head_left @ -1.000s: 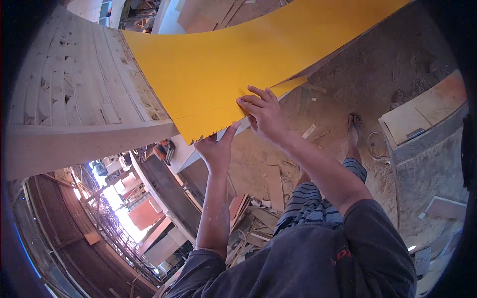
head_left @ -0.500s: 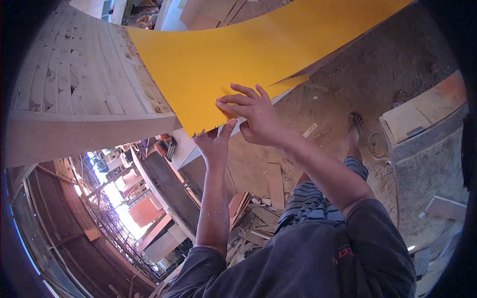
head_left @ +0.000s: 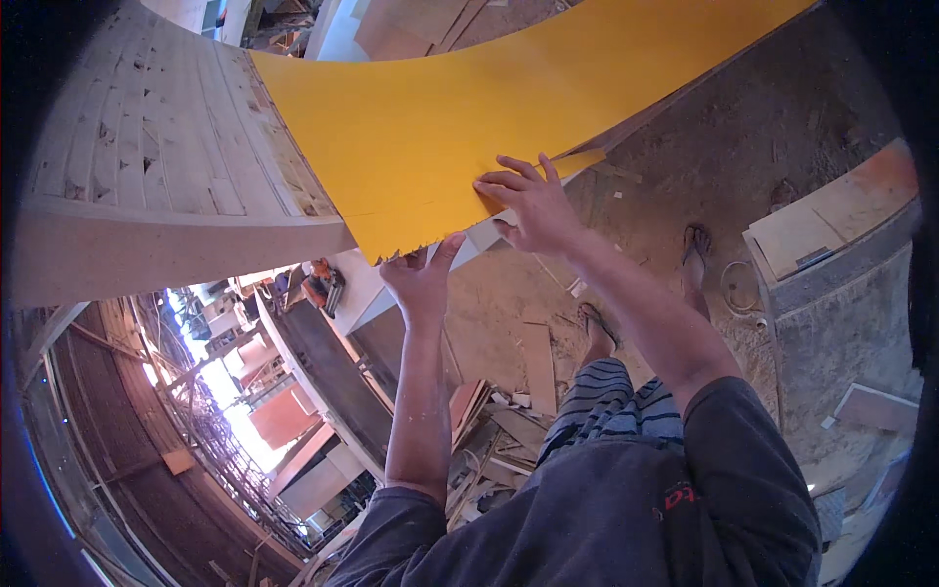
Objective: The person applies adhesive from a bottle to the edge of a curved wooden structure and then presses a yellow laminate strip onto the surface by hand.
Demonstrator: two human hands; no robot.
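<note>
A wide yellow sheet (head_left: 421,137) lies across a curved surface, its near edge jagged at the lower corner. My left hand (head_left: 419,284) grips that ragged edge, with the fingers partly hidden under the sheet and the thumb up beside it. Farther right along the same edge, my right hand (head_left: 541,213) touches the sheet with spread fingertips, its thumb held apart below. Beyond it, a narrow yellow strip (head_left: 585,161) stands partly split from the sheet's edge. A white panel edge (head_left: 479,238) shows beneath the sheet.
A curved wooden slatted piece (head_left: 156,137) adjoins the sheet on the left. An orange-and-black tool (head_left: 323,286) lies below it. Scrap boards (head_left: 518,430) litter the floor near my legs. A curved grey piece (head_left: 851,284) stands at the right, with a board on it.
My right hand has slid right along the sheet's edge, away from my left hand. My left hand stays at the jagged corner. One foot has come into view below my right forearm.
</note>
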